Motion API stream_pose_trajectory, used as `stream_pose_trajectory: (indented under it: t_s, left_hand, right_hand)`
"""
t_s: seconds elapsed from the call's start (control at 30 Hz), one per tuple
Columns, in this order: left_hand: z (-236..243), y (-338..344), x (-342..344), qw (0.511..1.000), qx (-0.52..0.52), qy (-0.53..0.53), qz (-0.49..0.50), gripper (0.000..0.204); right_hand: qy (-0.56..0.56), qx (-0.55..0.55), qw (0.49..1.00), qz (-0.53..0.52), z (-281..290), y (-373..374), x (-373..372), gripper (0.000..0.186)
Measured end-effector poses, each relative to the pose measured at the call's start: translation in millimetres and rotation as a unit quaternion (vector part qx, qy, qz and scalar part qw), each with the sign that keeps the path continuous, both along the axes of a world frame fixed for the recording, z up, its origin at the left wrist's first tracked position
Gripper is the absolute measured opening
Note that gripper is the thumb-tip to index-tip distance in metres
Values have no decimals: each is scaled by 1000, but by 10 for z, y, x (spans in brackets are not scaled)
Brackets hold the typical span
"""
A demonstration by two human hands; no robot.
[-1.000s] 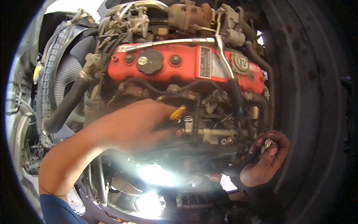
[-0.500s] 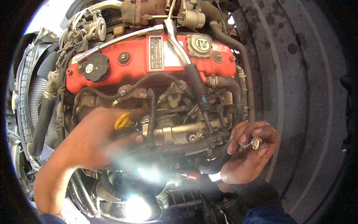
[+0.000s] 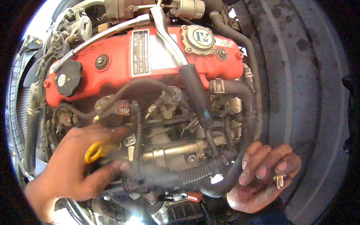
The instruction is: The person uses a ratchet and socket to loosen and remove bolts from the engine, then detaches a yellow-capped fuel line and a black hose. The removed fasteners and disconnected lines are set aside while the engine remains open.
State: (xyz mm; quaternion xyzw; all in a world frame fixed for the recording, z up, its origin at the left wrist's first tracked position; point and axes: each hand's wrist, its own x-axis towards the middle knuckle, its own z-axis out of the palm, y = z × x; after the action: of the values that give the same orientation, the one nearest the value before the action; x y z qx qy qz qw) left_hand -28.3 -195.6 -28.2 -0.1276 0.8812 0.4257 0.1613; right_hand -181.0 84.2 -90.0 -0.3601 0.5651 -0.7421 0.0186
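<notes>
My left hand (image 3: 77, 165) reaches into the engine below the red valve cover (image 3: 112, 80). Its thumb and index finger are stretched out and apart, with no part visible between them. The yellow dipstick ring (image 3: 93, 152) shows in front of that hand, close to a metal pipe (image 3: 174, 150). At the right, my right hand (image 3: 262, 180) is turned palm up with curled fingers. They hold a small gold-coloured bolt (image 3: 279, 181), its end sticking out by the fingertips. Dark grime covers the fingers.
A long-handled ratchet wrench with a black grip (image 3: 195, 92) lies across the valve cover, joined to a silver extension bar (image 3: 101, 39). A black oil filler cap (image 3: 68, 78), hoses (image 3: 243, 92) and corrugated wiring sleeves (image 3: 195, 173) surround the hands. A dark panel (image 3: 300, 93) runs along the right.
The view has shifted and the engine appears larger. My right hand sits lower and farther right in the picture, still holding the bolt, which has turned. My left hand stays by the dipstick ring.
</notes>
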Motion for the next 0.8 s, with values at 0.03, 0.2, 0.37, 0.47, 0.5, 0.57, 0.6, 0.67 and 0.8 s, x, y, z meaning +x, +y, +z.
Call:
stream_pose_trajectory:
  t_s: [0.03, 0.2, 0.37, 0.47, 0.5, 0.57, 0.6, 0.67, 0.8]
  left_hand:
    - [18, -11, 3, 1000, 2, -11, -5, 59]
    - [35, -50, 72, 997, -2, -66, -39, 71]
    - [-47, 83, 228, 996, -80, 41, 26, 70]
    - [-29, 84, 252, 997, -69, 19, 25, 68]
    - [-14, 81, 249, 997, -67, 12, 24, 67]
    - [-1, 88, 239, 997, -69, 10, 28, 66]
    - [6, 92, 235, 997, -68, 10, 34, 66]
    - [6, 106, 231, 997, -63, 15, 47, 66]
    - [-13, 98, 236, 997, -59, 18, 40, 67]
  right_hand:
    - [6, 6, 1000, -11, -4, -6, 8, 28]
    - [-3, -36, 998, -56, -33, -98, 72, 26]
    - [-54, -20, 998, -28, 36, -65, 92, 22]
    - [-83, 50, 994, 51, 159, 41, 32, 30]
    - [-84, 55, 994, 51, 175, 58, 23, 30]
    - [-84, 61, 993, 50, 183, 59, 20, 30]
    - [-83, 62, 993, 48, 167, 40, 28, 30]
    - [-70, 26, 997, 16, 113, -22, 59, 25]
    - [-55, -43, 997, -40, 26, -119, 111, 22]
